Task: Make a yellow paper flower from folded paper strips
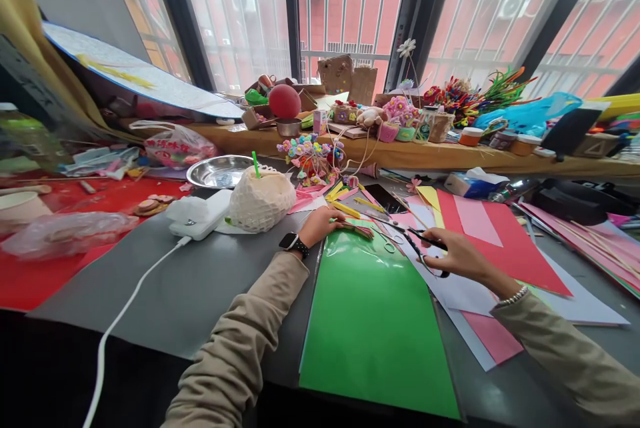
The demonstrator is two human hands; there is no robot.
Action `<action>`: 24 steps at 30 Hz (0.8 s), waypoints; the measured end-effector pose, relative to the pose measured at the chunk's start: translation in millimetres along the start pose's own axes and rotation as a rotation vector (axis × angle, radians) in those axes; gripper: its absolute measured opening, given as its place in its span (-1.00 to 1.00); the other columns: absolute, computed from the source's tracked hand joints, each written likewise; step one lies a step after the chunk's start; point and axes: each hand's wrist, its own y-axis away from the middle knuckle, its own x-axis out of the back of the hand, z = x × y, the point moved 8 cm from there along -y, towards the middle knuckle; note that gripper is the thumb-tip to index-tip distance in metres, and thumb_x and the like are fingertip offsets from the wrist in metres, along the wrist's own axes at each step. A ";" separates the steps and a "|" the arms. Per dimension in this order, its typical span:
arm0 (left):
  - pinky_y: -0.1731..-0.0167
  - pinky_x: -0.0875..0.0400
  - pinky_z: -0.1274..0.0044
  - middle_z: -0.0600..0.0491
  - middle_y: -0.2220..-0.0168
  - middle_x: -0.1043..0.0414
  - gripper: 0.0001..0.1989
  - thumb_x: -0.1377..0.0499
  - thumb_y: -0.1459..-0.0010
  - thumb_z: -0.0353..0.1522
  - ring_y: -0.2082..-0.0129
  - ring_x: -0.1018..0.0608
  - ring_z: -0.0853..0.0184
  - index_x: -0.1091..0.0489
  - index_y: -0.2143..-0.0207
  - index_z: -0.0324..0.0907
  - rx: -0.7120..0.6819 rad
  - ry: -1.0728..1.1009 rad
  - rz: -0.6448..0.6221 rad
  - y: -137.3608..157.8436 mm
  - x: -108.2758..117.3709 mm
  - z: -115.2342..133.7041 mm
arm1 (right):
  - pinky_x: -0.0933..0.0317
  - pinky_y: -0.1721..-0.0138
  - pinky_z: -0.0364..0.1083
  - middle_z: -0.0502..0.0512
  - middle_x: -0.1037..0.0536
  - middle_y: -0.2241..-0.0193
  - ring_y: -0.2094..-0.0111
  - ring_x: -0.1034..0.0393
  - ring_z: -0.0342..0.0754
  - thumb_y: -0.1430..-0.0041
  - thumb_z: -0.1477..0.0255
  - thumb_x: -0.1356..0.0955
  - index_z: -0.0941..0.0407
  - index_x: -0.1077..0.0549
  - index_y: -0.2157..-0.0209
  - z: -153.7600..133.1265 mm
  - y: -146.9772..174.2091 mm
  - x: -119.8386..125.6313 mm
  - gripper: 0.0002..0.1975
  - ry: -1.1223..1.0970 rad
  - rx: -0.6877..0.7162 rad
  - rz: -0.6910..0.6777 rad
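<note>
My left hand [321, 225], with a watch at its wrist, is closed on one end of a small pinkish-brown bundle [361, 231] of thin strips, whose exact kind I cannot make out. That bundle lies over the far end of a green sheet [375, 321]. Fingers of my right hand [457, 256] are through the black handles of a pair of scissors [429, 248]. The blades point left, just beyond the bundle. Between the hands, small silver-handled scissors [389, 247] rest on the green sheet.
Left of my left hand stand a white netted fruit [263, 200] with a green straw, a white power strip [200, 218] and a metal plate [218, 171]. Red paper [515, 248] and white sheets lie at right. A black phone [384, 199] and yellow strips [346, 208] lie beyond the hands.
</note>
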 end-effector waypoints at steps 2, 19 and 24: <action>0.22 -0.27 0.55 0.00 0.32 -0.44 -0.84 -0.14 0.06 -0.42 0.28 -0.44 0.35 -0.45 0.36 -0.20 0.004 0.046 -0.010 1.1 -0.3 -1.2 | -0.17 0.40 -0.10 0.04 -0.45 0.45 0.42 -0.31 -0.04 0.20 0.34 -0.31 0.10 -0.33 0.45 -0.1 5.0 -7.4 -0.81 0.010 0.025 -0.023; 0.48 -0.34 0.60 0.00 0.35 -0.39 -0.70 -0.14 0.09 -0.25 0.40 -0.44 0.42 -0.35 0.33 -0.28 0.226 0.796 0.084 4.0 11.1 -9.7 | -0.29 0.42 -0.08 0.06 -0.45 0.46 0.51 -0.35 -0.12 0.13 0.17 -0.34 0.12 -0.29 0.44 7.6 11.9 -32.5 -0.68 -0.628 -0.184 -0.118; 0.47 -0.31 0.62 0.01 0.36 -0.39 -0.71 -0.16 0.10 -0.28 0.40 -0.42 0.44 -0.34 0.31 -0.26 0.265 0.933 0.118 7.1 14.3 -1.7 | -0.33 0.34 -0.03 0.09 -0.49 0.45 0.41 -0.44 -0.03 0.18 0.18 -0.39 0.10 -0.17 0.50 -7.8 -2.2 -34.6 -0.63 -0.907 -0.281 -0.028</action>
